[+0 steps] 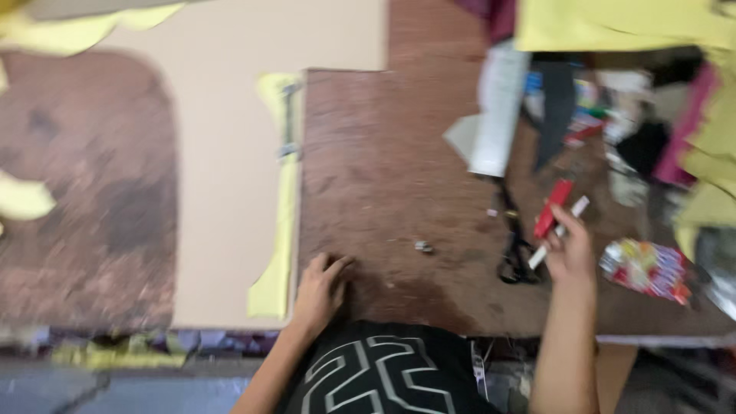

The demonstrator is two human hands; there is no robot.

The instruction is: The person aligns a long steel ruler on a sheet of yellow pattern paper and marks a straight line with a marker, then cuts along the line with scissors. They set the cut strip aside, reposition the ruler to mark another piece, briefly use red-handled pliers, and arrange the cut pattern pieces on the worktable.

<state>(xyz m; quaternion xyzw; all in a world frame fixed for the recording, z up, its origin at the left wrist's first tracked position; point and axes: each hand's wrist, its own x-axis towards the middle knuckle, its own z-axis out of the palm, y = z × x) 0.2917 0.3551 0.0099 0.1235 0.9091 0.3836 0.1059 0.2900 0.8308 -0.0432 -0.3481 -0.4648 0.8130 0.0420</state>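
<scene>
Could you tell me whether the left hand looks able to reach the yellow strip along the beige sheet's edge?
Probably yes: the left hand rests flat on the table right beside the yellow strip, with nothing between them.

A reddish-brown, mottled wooden tabletop is seen, darkened in patches. A large pale beige cardboard sheet is laid on it, and a bright yellow strip of cut material is set along its edge. A red cylindrical marker and a white stick-shaped pen are held in the right hand. Black-handled scissors are shown nearby. A crumpled wrapper is patterned in red, white and yellow. A black garment is marked with white outlined figures.
</scene>
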